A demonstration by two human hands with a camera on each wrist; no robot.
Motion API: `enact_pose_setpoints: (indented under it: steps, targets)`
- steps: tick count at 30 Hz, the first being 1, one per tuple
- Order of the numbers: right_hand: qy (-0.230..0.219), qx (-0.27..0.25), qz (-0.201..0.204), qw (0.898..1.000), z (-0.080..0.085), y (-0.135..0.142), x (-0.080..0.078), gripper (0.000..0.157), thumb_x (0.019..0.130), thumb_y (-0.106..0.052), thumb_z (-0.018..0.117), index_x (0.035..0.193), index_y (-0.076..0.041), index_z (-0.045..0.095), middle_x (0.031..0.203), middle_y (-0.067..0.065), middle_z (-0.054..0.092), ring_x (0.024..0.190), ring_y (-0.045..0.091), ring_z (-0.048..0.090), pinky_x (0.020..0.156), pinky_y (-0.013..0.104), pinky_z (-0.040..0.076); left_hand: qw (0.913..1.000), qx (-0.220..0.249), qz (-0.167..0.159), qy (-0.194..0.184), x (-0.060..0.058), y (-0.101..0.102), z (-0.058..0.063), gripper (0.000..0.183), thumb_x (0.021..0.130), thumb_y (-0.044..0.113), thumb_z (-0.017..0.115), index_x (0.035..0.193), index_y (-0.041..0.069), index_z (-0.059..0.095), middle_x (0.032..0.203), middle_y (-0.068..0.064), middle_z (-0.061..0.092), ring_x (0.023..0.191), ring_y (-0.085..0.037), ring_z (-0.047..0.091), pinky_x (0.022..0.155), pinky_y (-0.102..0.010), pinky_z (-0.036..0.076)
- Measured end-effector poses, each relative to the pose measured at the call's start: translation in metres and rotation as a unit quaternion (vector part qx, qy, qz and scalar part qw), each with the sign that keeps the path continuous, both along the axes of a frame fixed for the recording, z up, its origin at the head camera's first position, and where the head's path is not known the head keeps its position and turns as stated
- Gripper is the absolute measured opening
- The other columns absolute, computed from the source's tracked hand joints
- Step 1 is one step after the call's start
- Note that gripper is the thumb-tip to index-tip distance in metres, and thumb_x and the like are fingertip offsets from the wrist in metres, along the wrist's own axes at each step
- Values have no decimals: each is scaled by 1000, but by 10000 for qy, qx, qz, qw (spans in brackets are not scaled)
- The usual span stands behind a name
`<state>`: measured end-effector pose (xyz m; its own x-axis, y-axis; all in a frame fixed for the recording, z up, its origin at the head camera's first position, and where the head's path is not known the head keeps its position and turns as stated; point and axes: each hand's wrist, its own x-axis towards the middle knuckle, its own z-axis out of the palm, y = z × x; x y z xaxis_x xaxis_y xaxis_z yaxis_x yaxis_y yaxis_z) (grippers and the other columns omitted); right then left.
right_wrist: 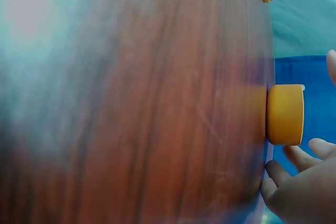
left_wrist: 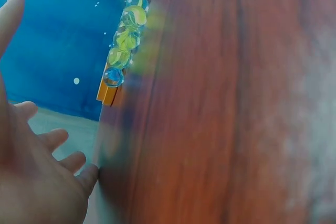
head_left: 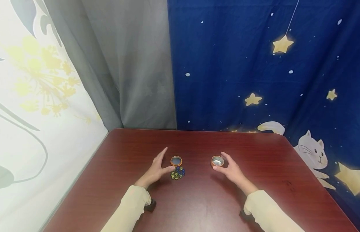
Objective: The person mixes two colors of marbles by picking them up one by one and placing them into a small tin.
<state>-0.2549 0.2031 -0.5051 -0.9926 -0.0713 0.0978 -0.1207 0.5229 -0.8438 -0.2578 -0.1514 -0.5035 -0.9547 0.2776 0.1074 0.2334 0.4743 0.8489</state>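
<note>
A small round orange tin [head_left: 214, 164], shiny inside, stands upright on the table at the right. Around it my right hand [head_left: 233, 170] is spread, with thumb and fingers to either side. In the right wrist view the tin's orange wall [right_wrist: 284, 115] shows between the thumb and the fingers, which are not curled round it. Left of it lies a shallow orange-rimmed lid [head_left: 176, 161], its inside facing up. Several blue and yellow-green glass marbles [head_left: 177, 174] sit just in front of the lid. My left hand [head_left: 154, 171] is beside them, fingers extended and palm facing inward, holding nothing.
Everything stands on a dark red wood-grain table [head_left: 203, 196]. A grey curtain [head_left: 139, 64] and a blue starry curtain [head_left: 220, 64] hang behind its far edge. At the left is a white patterned curtain [head_left: 52, 138]. Dark straps show at both cuffs.
</note>
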Motion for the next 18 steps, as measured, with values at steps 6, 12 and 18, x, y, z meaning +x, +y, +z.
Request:
enact_pose_setpoints:
  steps: [6, 12, 18]
  targets:
    - [-50, -154, -20, 9999, -1, -1, 1, 85, 78, -25, 82, 146, -1, 36, 140, 25, 47, 128, 39, 43, 104, 55, 30, 9987, 462, 218, 2, -1, 0, -4, 86, 89, 33, 71, 156, 22, 19, 159, -14, 17, 144, -39, 15, 108, -62, 19]
    - [-155, -269, -22, 9995, 0, -3, 1, 84, 77, -20, 82, 146, -1, 37, 142, 24, 45, 131, 38, 40, 106, 56, 27, 9946, 1000, 276, 17, -2, -1, -7, 80, 91, 27, 69, 155, 16, 22, 158, -16, 21, 142, -39, 22, 110, -56, 21]
    - [-215, -93, -72, 9997, 0, -4, -1, 81, 76, -13, 81, 145, 0, 39, 142, 23, 45, 131, 39, 40, 106, 56, 29, 9923, 1184, 318, 149, -4, -1, -8, 78, 91, 23, 69, 153, 9, 26, 156, -18, 26, 141, -38, 24, 111, -53, 21]
